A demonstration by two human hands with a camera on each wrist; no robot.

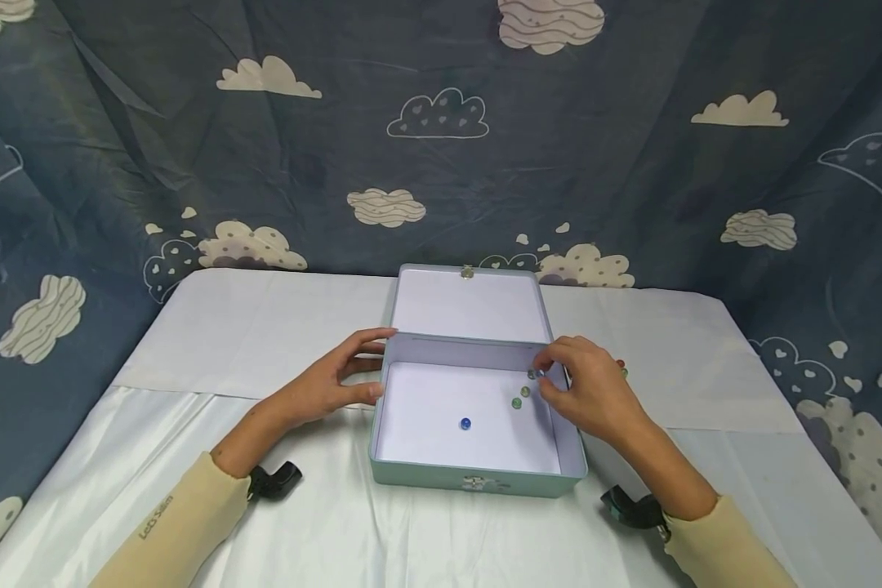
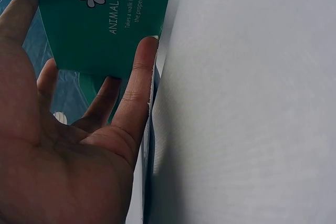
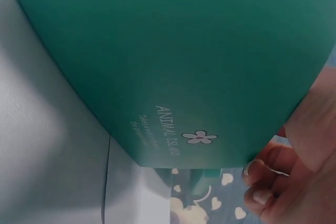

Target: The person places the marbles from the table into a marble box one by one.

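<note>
A green tin box (image 1: 478, 480) with a pale inside stands with its lid (image 1: 470, 302) raised at the back. My left hand (image 1: 341, 376) rests against the box's left wall, fingers mostly straight; printed lettering and a flower show on that wall in the left wrist view. Over the right wall reaches my right hand (image 1: 591, 388), pinching a small clear marble (image 1: 540, 373) between thumb and forefinger inside the box. Close by are another clear marble (image 1: 532, 375), a yellowish marble (image 1: 525, 392) and a green marble (image 1: 517, 403). A blue marble (image 1: 465, 424) lies nearer the front.
White cloth (image 1: 323, 523) covers the table, with a fold line across it. Just past the right hand's knuckles shows a small red marble (image 1: 621, 363), partly hidden. A dark blue curtain (image 1: 441, 180) with cloud prints hangs behind. The box's metal clasp (image 1: 474, 483) faces front.
</note>
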